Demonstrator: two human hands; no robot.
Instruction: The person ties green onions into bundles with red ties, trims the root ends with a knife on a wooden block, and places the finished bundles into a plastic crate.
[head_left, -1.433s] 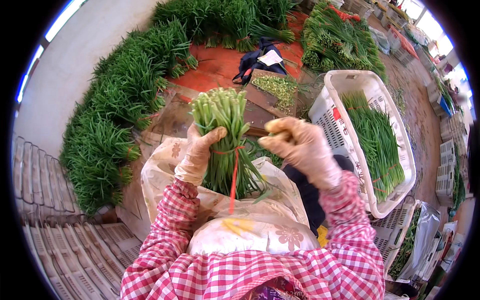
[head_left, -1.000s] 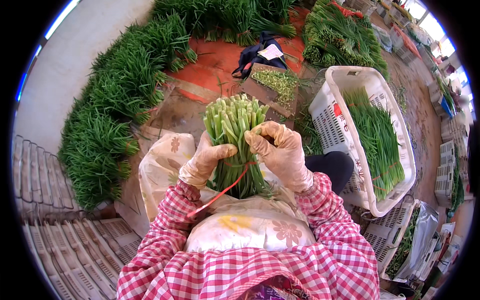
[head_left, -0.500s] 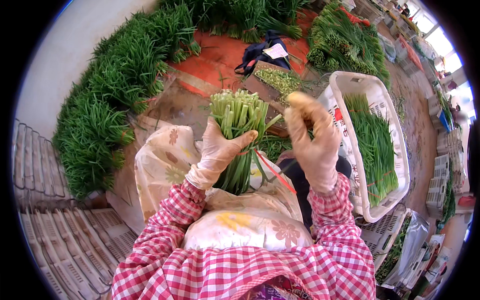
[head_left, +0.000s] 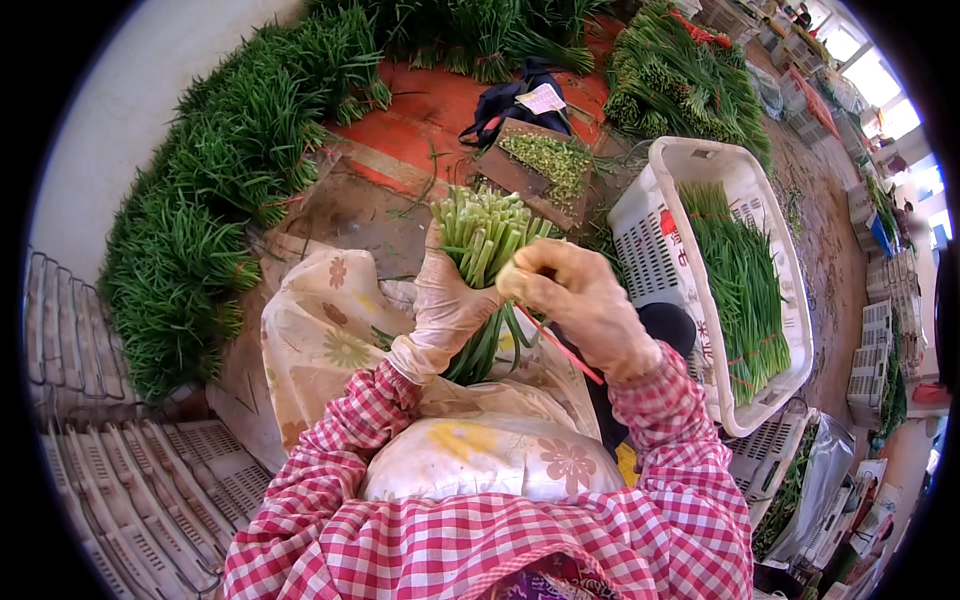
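Note:
Cut ends up, a bunch of leafy green stalks (head_left: 480, 240) stands over my lap, its leaves hanging down. My left hand (head_left: 443, 305), in a pale glove, is wrapped round it with the thumb across the front. Against the right side of the bunch, close to the left thumb, my gloved right hand (head_left: 580, 300) has its fingers pinched together; what is in them is hidden. A red tie (head_left: 560, 347) runs from the bunch down to the right, under the right hand. The floral apron (head_left: 480, 455) lies across my lap below.
To the right stands a white plastic crate (head_left: 658, 255) with green bundles (head_left: 735, 290) inside. Heaped bunches (head_left: 200, 230) line the left wall, and another pile (head_left: 685, 90) lies at the back right. Ahead is a board with trimmings (head_left: 545, 165). Stacked crates (head_left: 130, 500) stand lower left.
My right hand has moved left and down from beside the bunch to its side, next to the left thumb. A stalk that stuck out to the right no longer shows. The left hand keeps its hold.

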